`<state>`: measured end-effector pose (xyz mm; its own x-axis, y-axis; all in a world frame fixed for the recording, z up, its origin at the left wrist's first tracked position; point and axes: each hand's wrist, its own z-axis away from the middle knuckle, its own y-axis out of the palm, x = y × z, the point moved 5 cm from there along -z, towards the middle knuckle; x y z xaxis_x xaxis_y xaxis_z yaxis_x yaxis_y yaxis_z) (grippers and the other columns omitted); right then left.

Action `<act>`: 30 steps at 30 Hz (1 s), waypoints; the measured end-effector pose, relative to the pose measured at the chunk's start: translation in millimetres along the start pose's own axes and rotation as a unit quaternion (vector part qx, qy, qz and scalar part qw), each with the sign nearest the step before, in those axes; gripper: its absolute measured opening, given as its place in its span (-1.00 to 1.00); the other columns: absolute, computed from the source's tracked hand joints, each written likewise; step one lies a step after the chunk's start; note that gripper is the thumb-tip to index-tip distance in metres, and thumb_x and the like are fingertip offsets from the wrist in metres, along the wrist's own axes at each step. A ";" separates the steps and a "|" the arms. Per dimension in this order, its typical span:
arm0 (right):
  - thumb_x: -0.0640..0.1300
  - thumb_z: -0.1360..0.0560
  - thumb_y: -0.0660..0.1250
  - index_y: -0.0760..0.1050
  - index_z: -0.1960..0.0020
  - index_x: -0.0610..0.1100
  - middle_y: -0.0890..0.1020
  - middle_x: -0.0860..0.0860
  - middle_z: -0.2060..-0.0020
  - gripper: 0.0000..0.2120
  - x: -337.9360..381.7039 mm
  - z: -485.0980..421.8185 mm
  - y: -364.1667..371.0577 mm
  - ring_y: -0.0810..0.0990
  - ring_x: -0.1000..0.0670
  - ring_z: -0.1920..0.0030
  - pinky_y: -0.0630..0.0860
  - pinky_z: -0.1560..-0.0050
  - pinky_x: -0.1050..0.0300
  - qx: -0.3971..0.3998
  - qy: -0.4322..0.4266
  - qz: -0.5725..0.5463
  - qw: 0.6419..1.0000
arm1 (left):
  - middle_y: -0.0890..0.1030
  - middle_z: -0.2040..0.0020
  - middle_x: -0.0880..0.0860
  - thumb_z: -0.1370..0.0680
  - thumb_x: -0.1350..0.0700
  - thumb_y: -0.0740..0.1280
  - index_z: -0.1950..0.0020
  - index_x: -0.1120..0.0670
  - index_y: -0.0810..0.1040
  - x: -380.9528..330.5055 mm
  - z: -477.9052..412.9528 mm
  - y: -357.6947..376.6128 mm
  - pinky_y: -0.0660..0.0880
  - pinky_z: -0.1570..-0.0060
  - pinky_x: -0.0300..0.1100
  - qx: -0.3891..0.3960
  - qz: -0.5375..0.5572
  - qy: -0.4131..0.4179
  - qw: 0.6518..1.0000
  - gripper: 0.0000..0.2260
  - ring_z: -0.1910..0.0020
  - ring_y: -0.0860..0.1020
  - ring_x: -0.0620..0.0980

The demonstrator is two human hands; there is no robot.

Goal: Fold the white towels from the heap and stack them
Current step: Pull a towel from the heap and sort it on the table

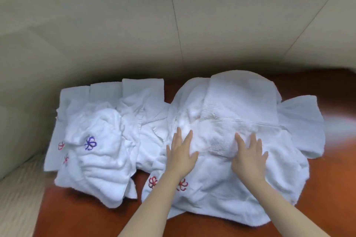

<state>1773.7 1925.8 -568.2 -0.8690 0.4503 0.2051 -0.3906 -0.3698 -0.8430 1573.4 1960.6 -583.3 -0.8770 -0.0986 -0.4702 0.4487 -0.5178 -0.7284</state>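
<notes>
A heap of white towels (237, 106) covers the right half of the brown table (331, 188). Both my hands lie flat on the top towel of this heap. My left hand (181, 153) presses near the heap's left side with fingers straight. My right hand (248, 157) presses the middle with fingers spread. Red flower marks (153, 182) show on the towel's near edge by my left forearm. To the left lies a second pile of rumpled white towels (100, 156) with a blue flower mark (90, 143) and red marks on it.
Folded white towels (142, 85) line up at the back left against the grey wall (115, 34). A light striped floor (17, 198) shows past the table's left edge. Bare brown tabletop shows at the front and far right.
</notes>
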 end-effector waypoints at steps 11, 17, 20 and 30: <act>-0.05 -0.53 0.32 0.15 -0.49 -0.09 0.31 -0.07 -0.41 -0.39 227.8 35.3 56.1 0.33 -0.03 -0.37 0.24 -0.21 0.24 0.136 -0.175 -0.296 0.929 | 0.08 -0.53 0.16 -0.50 0.04 0.41 -0.54 0.05 0.14 231.4 123.3 -160.9 0.15 -0.42 0.10 -0.328 0.057 -0.213 0.919 -0.31 -0.50 0.07 0.15; 0.25 -0.31 0.46 -0.34 -0.51 0.16 -0.18 0.02 -0.55 0.13 319.2 26.7 114.8 -0.14 -0.07 -0.54 -0.04 -0.51 -0.07 0.303 -0.088 -0.443 0.839 | 0.00 -0.57 0.09 -0.40 -0.19 0.44 -0.56 -0.08 -0.04 318.8 97.7 -178.2 0.07 -0.46 0.11 -0.310 0.232 -0.292 0.875 -0.10 -0.53 0.00 0.13; 0.33 -0.20 0.50 -0.40 -0.49 0.16 -0.20 -0.08 -0.54 0.26 351.9 19.4 141.2 -0.18 -0.21 -0.53 -0.13 -0.50 -0.19 0.256 -0.057 -0.365 0.893 | -0.02 -0.57 0.03 -0.28 -0.28 0.48 -0.56 -0.12 -0.12 347.7 71.3 -167.1 0.07 -0.47 0.13 -0.216 0.250 -0.274 0.903 0.06 -0.54 0.01 0.10; 0.02 -0.18 0.63 0.60 -0.03 -0.16 0.72 0.01 0.17 -0.50 357.4 10.8 147.7 0.70 0.01 0.16 0.59 0.22 0.19 0.246 0.063 -0.493 0.832 | 0.64 -0.13 0.02 -0.03 -0.16 0.65 -0.22 0.11 0.51 374.9 31.9 -164.5 0.50 -0.14 -0.05 -0.057 0.532 -0.250 0.807 -0.16 -0.07 0.58 -0.02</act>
<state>1402.2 2023.4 -614.0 -0.0247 0.8022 0.5966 -0.9989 -0.0438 0.0176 1165.3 1981.6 -623.9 0.0670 -0.7808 -0.6211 0.9814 0.1640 -0.1002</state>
